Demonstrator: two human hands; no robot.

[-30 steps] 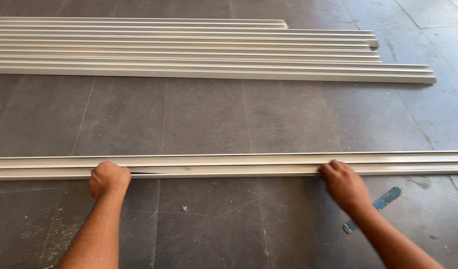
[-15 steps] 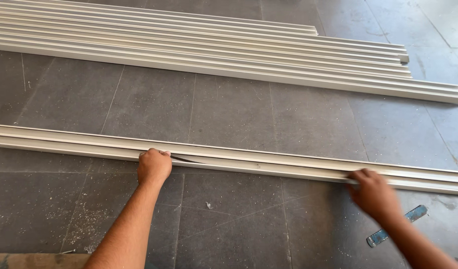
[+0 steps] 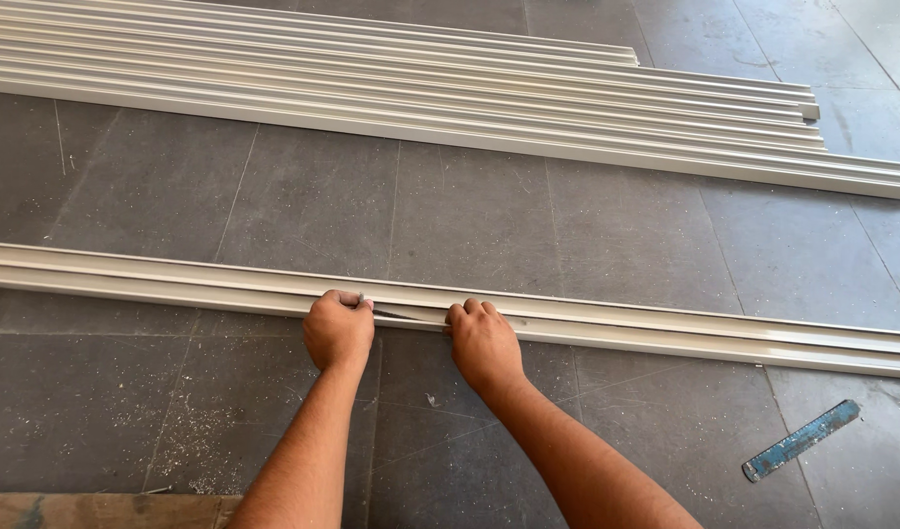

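Note:
A long pale aluminium profile (image 3: 665,328) lies across the grey tiled floor from left edge to right edge. My left hand (image 3: 338,329) is closed in a fist at its near edge, pinching a thin dark strip (image 3: 403,315) that runs along the profile's groove. My right hand (image 3: 482,339) rests close beside it, fingers curled over the near edge of the same profile, with the strip passing under its fingertips. Both forearms reach in from the bottom of the view.
A stack of several similar long profiles (image 3: 469,98) lies further away across the top. A blue ruler-like strip (image 3: 801,440) lies on the floor at lower right. Pale dust and shavings (image 3: 190,446) are scattered at lower left, beside a wooden edge (image 3: 97,509).
My right hand has slid left along the profile until it sits close to my left hand. The view has shifted, so the profile now appears tilted down to the right.

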